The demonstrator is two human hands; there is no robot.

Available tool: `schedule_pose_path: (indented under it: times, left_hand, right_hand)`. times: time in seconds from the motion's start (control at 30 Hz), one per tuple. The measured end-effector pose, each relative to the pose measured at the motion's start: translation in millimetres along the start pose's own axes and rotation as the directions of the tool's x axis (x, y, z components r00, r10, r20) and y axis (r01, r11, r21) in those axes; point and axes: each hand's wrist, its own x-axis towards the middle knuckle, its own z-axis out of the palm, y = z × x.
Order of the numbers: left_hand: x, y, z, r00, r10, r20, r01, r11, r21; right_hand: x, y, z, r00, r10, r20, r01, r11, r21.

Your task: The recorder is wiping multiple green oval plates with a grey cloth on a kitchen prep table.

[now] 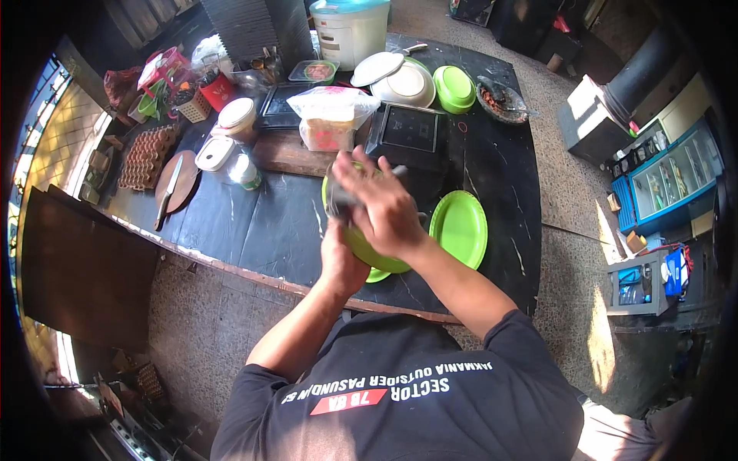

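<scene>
My left hand (341, 253) holds a green oval plate (369, 245) by its near left edge, above the table. A dark grey cloth (340, 199) lies against the plate, and my right hand (383, 210) presses on it with fingers spread, blurred. Part of another green plate (377, 275) shows beneath, at the near side. To the right, a green oval plate (459, 230) rests on the black table. The cloth and my right hand hide much of the held plate.
Beyond my hands stand a bagged loaf of bread (328, 124) and a black tray (409, 129). Stacked bowls (403, 83), green bowls (454, 86) and a stone mortar (501, 101) are farther back. At left, a knife (170, 190) lies on a round wooden board (185, 187), near egg trays (147, 158).
</scene>
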Motion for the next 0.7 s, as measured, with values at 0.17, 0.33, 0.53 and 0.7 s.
schedule_pose_path:
  times: [0.17,0.33,0.53,0.7]
  left_hand:
    - [-0.6,7.3,-13.0,0.995,0.073,-0.063,-0.081,0.988,-0.131]
    - [-0.2,58.8,-14.1,0.977,0.162,-0.137,-0.185,0.967,-0.176]
    - [-11.0,68.4,7.6,0.988,0.116,-0.098,-0.143,0.930,-0.339]
    - [-19.5,34.9,11.0,0.999,0.036,-0.024,-0.040,0.982,-0.184]
  right_hand:
    - [-8.6,-36.5,10.5,0.999,0.045,0.018,-0.045,0.999,-0.002]
    - [-46.7,-45.6,-9.1,0.985,-0.162,0.059,0.168,0.975,-0.142]
    - [-70.8,29.6,-31.4,0.976,-0.128,-0.175,0.096,0.979,-0.182]
    - [-52.2,28.5,-27.5,0.878,0.400,-0.264,-0.347,0.911,0.224]
